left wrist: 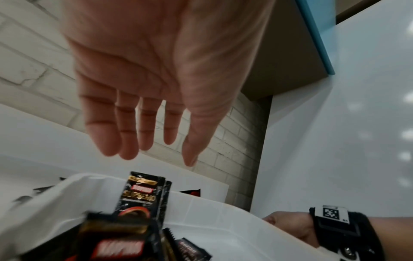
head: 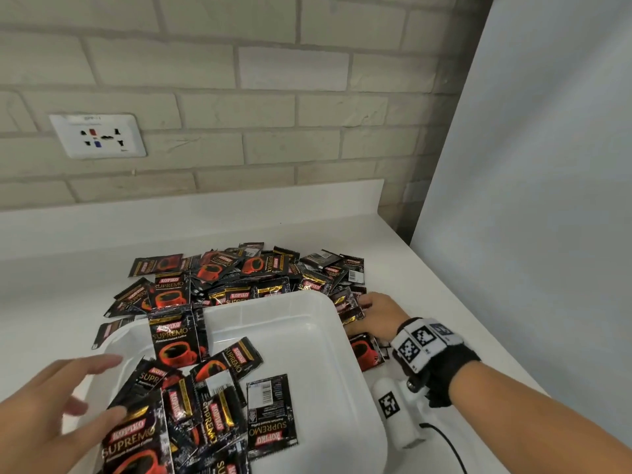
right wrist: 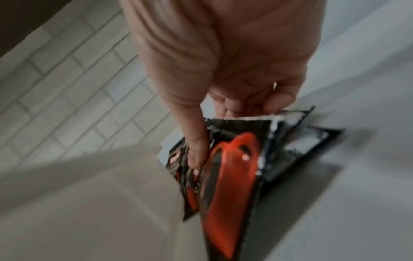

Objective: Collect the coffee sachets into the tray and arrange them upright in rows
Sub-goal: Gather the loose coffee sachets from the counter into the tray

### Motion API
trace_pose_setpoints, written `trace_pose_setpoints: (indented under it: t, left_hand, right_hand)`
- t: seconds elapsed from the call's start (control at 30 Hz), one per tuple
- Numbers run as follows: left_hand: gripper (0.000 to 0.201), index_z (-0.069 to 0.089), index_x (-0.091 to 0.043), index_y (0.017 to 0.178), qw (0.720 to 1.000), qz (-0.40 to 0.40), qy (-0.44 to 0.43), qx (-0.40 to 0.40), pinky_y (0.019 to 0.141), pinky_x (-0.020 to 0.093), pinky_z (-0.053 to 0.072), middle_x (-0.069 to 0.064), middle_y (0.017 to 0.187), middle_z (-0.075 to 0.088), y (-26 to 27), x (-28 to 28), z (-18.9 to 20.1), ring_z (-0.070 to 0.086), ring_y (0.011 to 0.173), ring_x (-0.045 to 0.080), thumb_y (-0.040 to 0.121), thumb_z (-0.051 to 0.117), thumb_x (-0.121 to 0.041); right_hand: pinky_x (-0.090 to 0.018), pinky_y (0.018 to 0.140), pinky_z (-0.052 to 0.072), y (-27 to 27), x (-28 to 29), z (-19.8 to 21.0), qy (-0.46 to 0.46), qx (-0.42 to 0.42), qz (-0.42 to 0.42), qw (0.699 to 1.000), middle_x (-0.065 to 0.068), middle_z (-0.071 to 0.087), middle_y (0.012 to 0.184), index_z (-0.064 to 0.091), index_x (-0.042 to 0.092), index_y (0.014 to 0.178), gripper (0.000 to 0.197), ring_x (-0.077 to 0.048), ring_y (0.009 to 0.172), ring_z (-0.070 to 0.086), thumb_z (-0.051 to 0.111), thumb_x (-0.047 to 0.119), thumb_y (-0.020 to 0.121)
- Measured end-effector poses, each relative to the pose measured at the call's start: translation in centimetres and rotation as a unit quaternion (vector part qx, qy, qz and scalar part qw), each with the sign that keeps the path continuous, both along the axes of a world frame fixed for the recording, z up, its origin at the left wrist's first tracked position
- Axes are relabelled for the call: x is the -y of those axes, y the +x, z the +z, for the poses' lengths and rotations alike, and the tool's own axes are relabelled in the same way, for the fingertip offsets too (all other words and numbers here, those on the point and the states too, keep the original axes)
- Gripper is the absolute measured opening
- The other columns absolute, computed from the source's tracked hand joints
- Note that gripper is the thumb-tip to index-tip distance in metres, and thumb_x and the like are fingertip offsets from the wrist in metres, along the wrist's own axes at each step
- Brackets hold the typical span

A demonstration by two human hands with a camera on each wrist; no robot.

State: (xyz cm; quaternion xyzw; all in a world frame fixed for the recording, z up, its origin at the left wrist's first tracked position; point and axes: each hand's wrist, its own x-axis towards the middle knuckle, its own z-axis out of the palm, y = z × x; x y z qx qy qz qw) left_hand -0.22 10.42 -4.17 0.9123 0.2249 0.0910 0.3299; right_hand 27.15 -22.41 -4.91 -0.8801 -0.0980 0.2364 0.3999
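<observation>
Head view: light, slippery coffee sachets (head: 354,314) pinched edgewise by right hand (head: 378,316) beside tray (head: 328,336); left hand (head: 51,401) spread, empty.

White rectangular plastic tray (head: 318,313): on counter. Black-and-red foil coffee sachets (head: 205,398): jumbled flat at tray's 7 o'clock; one sachet (head: 174,340) leaning upright at 11 o'clock wall. Loose sachet heap (head: 246,271): outside, 12 to 3 o'clock.

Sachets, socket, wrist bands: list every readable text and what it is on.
"KOPIKO" and "SUPREMO": on the coffee sachets.
Small line under "SUPREMO": too blurred.
Barcode digits on the face-down sachet: too small.
Label on the wall socket: blurred.
Right wrist band: square coded markers, no words.
</observation>
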Motion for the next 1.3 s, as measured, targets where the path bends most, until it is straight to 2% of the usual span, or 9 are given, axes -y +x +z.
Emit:
trace_pose_setpoints:
  t: [0.17,0.33,0.43,0.57,0.73,0.83,1.0,1.13,1.3]
  left_hand:
    - [0.089,0.042,-0.082,0.082,0.999,-0.045,0.012,-0.021,0.049,0.025,0.046,-0.027,0.092,0.059,4.1,7.9,6.2,0.060,0.060,0.007,0.059,0.085,-0.008]
    - [0.035,0.048,-0.053,0.096,0.988,-0.156,-0.006,-0.006,0.067,0.016,0.048,-0.027,0.097,0.056,7.9,12.4,8.2,0.052,0.083,-0.018,0.081,0.068,-0.028]
    - [0.032,0.042,-0.050,0.102,0.979,-0.192,-0.062,-0.007,0.073,0.014,0.049,-0.025,0.106,0.054,10.9,15.1,8.9,0.056,0.089,-0.007,0.084,0.062,-0.033]
    - [0.043,0.039,-0.039,0.116,0.968,-0.191,-0.164,0.014,0.073,0.009,0.047,-0.017,0.109,0.054,14.8,18.3,8.3,0.057,0.095,0.002,0.083,0.065,-0.032]
    - [0.026,0.055,-0.029,0.101,0.960,-0.194,-0.196,0.040,0.073,0.011,0.049,-0.010,0.094,0.068,17.0,20.1,7.0,0.066,0.083,0.002,0.086,0.063,-0.010]
    - [0.021,0.056,-0.028,0.096,0.966,-0.165,-0.196,0.038,0.076,0.017,0.049,-0.007,0.092,0.070,16.6,19.2,6.7,0.066,0.079,-0.003,0.088,0.060,-0.010]
    - [0.017,0.058,-0.025,0.101,0.973,-0.120,-0.197,0.033,0.091,0.033,0.049,-0.005,0.098,0.071,15.4,17.1,6.4,0.066,0.092,0.008,0.089,0.059,-0.013]
    - [0.020,0.056,-0.031,0.099,0.973,-0.113,-0.199,0.028,0.089,0.028,0.049,-0.009,0.099,0.069,14.8,16.5,6.4,0.064,0.095,0.006,0.089,0.058,-0.015]
    - [0.014,0.057,-0.029,0.097,0.976,-0.101,-0.193,0.021,0.076,0.016,0.048,-0.009,0.092,0.071,14.3,15.9,6.3,0.066,0.085,0.000,0.088,0.059,-0.018]
  right_hand:
    - [-0.022,0.057,0.054,0.5,2.1,0.7,0.111,-0.060,-0.050,0.991,-0.007,0.067,0.078,0.061,0.009,0.079,0.009,-0.009,0.055,0.065,0.069,0.006,0.080]
    - [-0.025,0.062,0.053,0.3,3.5,1.3,0.142,-0.038,-0.092,0.985,-0.013,0.068,0.089,0.060,0.010,0.082,0.007,-0.016,0.068,0.066,0.067,0.008,0.082]
    - [-0.034,0.072,0.053,-0.3,3.7,2.9,0.189,0.006,-0.124,0.974,-0.010,0.070,0.088,0.061,0.010,0.087,0.010,-0.023,0.077,0.067,0.068,0.013,0.081]
    - [-0.019,0.061,0.054,-2.6,2.7,6.0,0.290,0.029,-0.044,0.956,0.003,0.072,0.082,0.062,0.021,0.088,0.012,-0.009,0.073,0.070,0.067,0.013,0.081]
    - [-0.027,0.066,0.057,-4.0,1.5,7.2,0.309,-0.003,0.037,0.950,0.003,0.070,0.086,0.061,0.021,0.095,0.010,-0.012,0.077,0.069,0.060,0.022,0.086]
    - [-0.019,0.058,0.051,-1.6,2.7,6.4,0.188,0.064,-0.007,0.980,0.004,0.060,0.083,0.058,0.018,0.094,0.015,-0.009,0.068,0.061,0.056,0.032,0.089]
    - [-0.026,0.094,0.038,2.6,4.1,2.2,-0.164,0.093,0.089,0.978,-0.004,0.051,0.122,0.048,0.016,0.128,0.059,-0.017,0.113,0.048,0.069,0.041,0.079]
    - [-0.033,0.111,0.025,2.6,2.6,1.0,-0.205,0.083,0.196,0.955,-0.003,0.025,0.149,0.017,0.019,0.146,0.095,-0.020,0.136,0.023,0.076,0.035,0.073]
    - [-0.035,0.107,0.034,2.6,1.5,1.0,-0.265,0.088,0.223,0.934,-0.007,0.033,0.143,0.020,0.016,0.145,0.099,-0.022,0.130,0.033,0.079,0.035,0.069]
